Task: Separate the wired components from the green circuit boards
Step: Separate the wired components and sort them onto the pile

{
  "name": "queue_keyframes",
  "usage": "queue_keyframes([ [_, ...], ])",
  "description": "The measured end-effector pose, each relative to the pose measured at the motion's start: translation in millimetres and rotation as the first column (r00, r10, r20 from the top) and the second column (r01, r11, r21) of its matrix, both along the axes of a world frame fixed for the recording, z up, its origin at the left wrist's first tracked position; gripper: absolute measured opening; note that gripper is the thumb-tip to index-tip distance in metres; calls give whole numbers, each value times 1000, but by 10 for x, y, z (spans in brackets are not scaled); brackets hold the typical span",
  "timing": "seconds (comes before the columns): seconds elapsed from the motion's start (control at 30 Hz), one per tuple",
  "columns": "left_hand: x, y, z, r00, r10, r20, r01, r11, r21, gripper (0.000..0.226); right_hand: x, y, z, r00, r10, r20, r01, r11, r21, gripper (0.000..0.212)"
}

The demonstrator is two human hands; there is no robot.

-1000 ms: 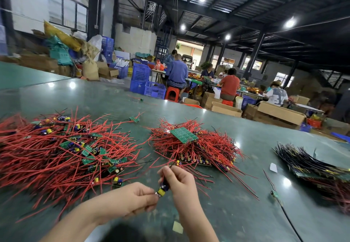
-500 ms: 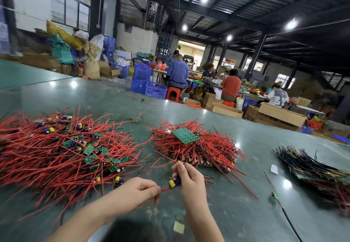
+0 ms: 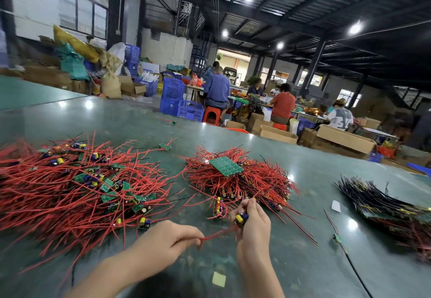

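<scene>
While the right hand pinches a small wired component just above the counter, the left hand grips its red wire, stretched between them. Part looks light and rigid, lead thin and floppy; best held at the body and close to the joint, since slack wire likely slips. Glossy green counter carries a loose pile, a middle pile topped by a green circuit board, and dark-wire bundles; the room is a warehouse with seated workers behind.

The table is smooth and glossy (lamps mirrored in it); the crates look plastic.
</scene>
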State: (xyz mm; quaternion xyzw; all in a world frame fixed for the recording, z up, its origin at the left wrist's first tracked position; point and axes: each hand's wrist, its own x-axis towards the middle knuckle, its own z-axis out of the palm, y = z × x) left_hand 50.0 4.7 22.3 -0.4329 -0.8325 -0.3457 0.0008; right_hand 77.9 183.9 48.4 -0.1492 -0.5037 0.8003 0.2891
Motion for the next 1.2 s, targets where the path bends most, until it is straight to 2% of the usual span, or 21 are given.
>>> queue_keyframes([
  [0.13,4,-49,-18,994,105,-35,-103,993,56,8,34,73,36,993,-119,-25,116,989,-97,33],
  [0.27,16,-93,-8,955,267,-125,-247,956,160,13,54,189,79,985,-171,30,173,965,-198,32],
  [0.4,75,-60,37,855,437,-279,-385,896,221,17,48,107,65,974,-223,43,227,953,-199,32],
  [0.47,110,-40,86,798,538,-271,-479,839,258,17,55,56,63,965,-261,17,259,946,-193,34],
  [0.53,126,-2,95,768,604,-215,-551,793,259,29,73,26,70,961,-277,-7,269,938,-219,34],
  [0.67,120,65,53,776,611,-156,-573,786,232,39,78,-20,56,931,-358,-76,343,926,-158,35],
  [0.73,94,46,46,821,558,-122,-523,819,235,40,81,-1,64,928,-350,-124,334,933,-131,34],
  [0.8,63,-4,46,868,482,-119,-447,863,234,39,72,47,76,946,-292,-140,282,956,-86,33],
  [0.87,45,-69,75,851,509,-132,-457,840,293,32,52,63,102,980,-170,-101,168,985,-33,31],
  [0.93,-7,-176,143,772,631,-77,-536,711,455,21,20,30,106,1000,-19,-6,19,999,-28,31],
  [1.0,-106,-360,224,632,775,-2,-640,524,562,21,-3,-22,77,992,75,104,-70,997,-44,30],
  [1.1,-241,-675,281,379,925,-30,-792,341,506,24,-21,-19,3,982,58,180,-58,998,-4,22],
  [1.13,-273,-743,274,322,946,-37,-832,301,465,24,-19,-1,-4,983,42,176,-43,999,4,20],
  [1.2,-312,-825,257,261,965,-4,-890,242,387,33,-23,27,-3,982,29,187,-37,999,40,18],
])
